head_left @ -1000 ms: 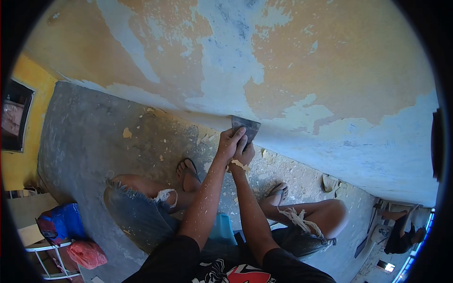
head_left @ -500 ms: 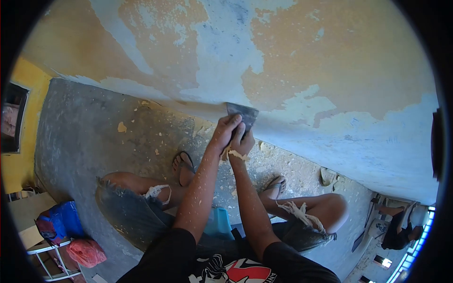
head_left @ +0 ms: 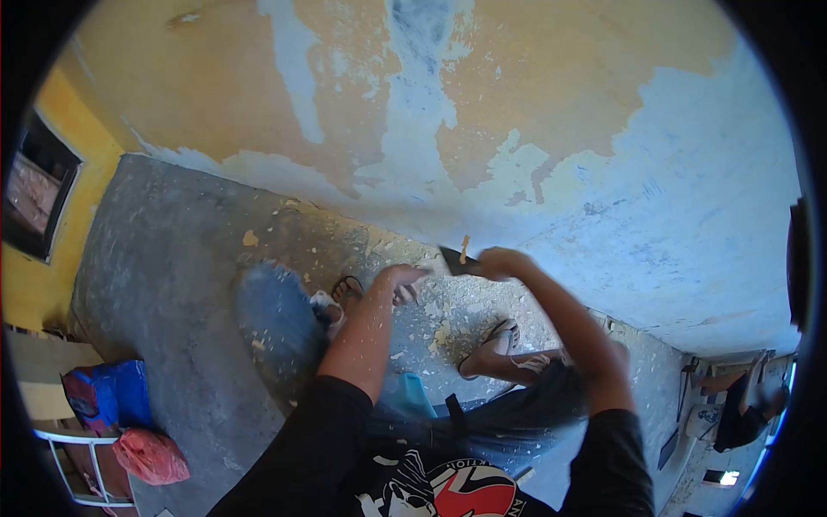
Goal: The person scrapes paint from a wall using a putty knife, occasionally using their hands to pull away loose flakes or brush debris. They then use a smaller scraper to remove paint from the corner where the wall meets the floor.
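Observation:
My right hand (head_left: 501,264) is closed round a flat dark scraper (head_left: 458,261), whose blade points left near the foot of the wall (head_left: 568,207). A curled yellow paint flake (head_left: 464,249) lies across the blade. To the left, my left hand (head_left: 403,282) is off the scraper, slightly blurred, with its fingers apart and nothing in them. Orange paint is partly gone from the wall, showing a pale bluish layer. Below both hands, paint chips lie scattered on the grey floor (head_left: 189,258).
My sandalled feet and bent knees are below my hands, with a light-blue plastic object (head_left: 415,395) between my legs. A blue bag (head_left: 129,395) and a red plastic bag (head_left: 153,457) are at lower left. Another person (head_left: 743,418) is at far right.
Both hands held the scraper against the wall; now my left hand has let go and moved down and left. My right hand has carried the scraper down and right, off the wall face.

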### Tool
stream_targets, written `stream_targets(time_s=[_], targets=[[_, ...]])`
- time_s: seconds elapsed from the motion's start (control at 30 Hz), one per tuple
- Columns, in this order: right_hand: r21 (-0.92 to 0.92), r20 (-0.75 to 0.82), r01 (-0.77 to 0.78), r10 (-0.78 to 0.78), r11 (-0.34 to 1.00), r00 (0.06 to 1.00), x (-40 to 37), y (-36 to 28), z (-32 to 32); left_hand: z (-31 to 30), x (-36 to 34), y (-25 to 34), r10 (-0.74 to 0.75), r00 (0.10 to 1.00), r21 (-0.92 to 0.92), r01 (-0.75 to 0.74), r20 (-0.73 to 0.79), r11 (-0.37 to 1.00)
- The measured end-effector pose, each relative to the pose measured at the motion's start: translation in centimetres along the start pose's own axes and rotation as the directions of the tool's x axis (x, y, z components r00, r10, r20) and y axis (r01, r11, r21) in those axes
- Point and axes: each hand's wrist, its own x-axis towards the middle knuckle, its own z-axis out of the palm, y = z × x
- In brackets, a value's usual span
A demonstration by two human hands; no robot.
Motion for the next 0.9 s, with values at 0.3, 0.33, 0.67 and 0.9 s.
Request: stream_targets(time_s=[0.3,0.33,0.67,0.9], targets=[[-0.051,-0.267,-0.193,0.172,0.980,0.948,-19.1,10.8,0.0,-5.0,-27.7,8.5,0.117,0.966,0.934,0.184,-0.228,0.306],[-0.054,-0.281,-0.181,0.159,0.982,0.946,-19.9,11.5,1.0,-4.4,-30.7,6.6,0.194,0.959,0.969,0.175,-0.208,0.174],[0.704,-0.463,0.226,0.193,0.674,0.865,-6.7,6.0,17.6,-0.9,-38.0,-3.5,0.931,0.360,0.971,0.236,-0.054,-0.035],[0.601,-0.569,0.149,0.289,0.785,0.770,3.6,0.0,23.5,0.7,-36.4,-6.1,0.387,0.921,0.994,-0.074,0.037,0.083]])
